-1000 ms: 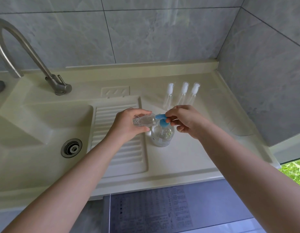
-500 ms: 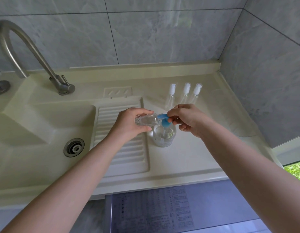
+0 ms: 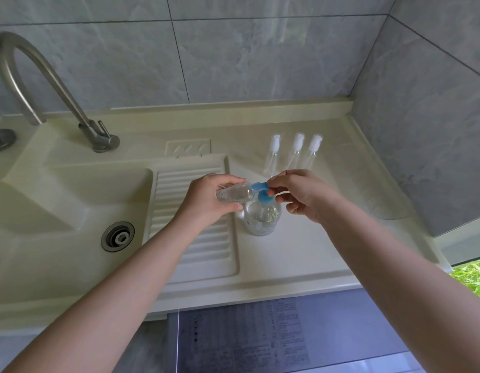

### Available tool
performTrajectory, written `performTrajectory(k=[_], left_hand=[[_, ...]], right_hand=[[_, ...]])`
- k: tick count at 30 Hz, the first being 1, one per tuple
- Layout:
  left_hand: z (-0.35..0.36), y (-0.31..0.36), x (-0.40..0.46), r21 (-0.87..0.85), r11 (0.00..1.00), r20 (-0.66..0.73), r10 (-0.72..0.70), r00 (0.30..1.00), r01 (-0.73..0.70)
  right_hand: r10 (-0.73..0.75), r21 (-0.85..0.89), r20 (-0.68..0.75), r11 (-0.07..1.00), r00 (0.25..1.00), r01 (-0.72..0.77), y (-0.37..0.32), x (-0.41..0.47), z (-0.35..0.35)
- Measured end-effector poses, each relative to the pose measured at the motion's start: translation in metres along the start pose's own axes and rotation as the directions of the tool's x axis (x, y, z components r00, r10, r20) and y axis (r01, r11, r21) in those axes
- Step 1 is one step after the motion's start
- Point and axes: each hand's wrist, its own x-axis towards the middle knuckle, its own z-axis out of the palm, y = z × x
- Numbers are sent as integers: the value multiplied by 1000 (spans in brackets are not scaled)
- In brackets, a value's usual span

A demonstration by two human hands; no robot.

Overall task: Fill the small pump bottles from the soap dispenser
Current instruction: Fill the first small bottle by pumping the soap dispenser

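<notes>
Soap dispenser (image 3: 263, 218), a round clear bottle with a blue pump head (image 3: 261, 193), stands on the pale counter (image 3: 300, 254) just right of the ribbed draining board (image 3: 195, 238); its blue spout points left, and its tip meets the mouth of a small clear bottle (image 3: 233, 194) that lies almost on its side above the board's right edge; the left hand (image 3: 209, 200) has its fingers and thumb curled round this small bottle and covers its far end; the right hand (image 3: 303, 195) is over the pump head, with thumb and forefinger curled onto the blue top, and it hides the back part of the pump; the other fingers are bent loosely under the palm. Behind the dispenser, nearer to the wall, three small pump bottles (image 3: 295, 154) with white tops stand in a row, close beside each other, thin and transparent; the right hand hides their lower ends. Left of the draining board is the sink basin (image 3: 58, 211) with a metal drain (image 3: 117, 236); a curved steel tap (image 3: 45, 84) rises behind it. The counter looks smooth and cream-coloured; the wall has large grey tiles (image 3: 260, 55) with a marble pattern.
</notes>
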Motion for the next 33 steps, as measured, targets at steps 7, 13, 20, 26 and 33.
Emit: performTrajectory(k=[7, 13, 20, 26, 33], left_hand=[[-1, 1, 1, 7, 1000, -1, 4, 1000, -4], [2, -2, -1, -3, 1000, 2, -9, 1000, 9], [-2, 2, 0, -1, 1000, 3, 4, 1000, -4], [0, -2, 1, -10, 1000, 15, -22, 1000, 22], [-2, 1, 1, -24, 999, 22, -21, 1000, 22]], right_hand=[[-22, -63, -4, 998, 1000, 22, -5, 1, -2], [-3, -36, -2, 999, 1000, 3, 0, 1, 1], [-15, -21, 35, 1000, 999, 16, -6, 0, -5], [-32, -130, 23, 991, 999, 35, -4, 1, -3], [-13, -45, 35, 999, 999, 15, -5, 4, -7]])
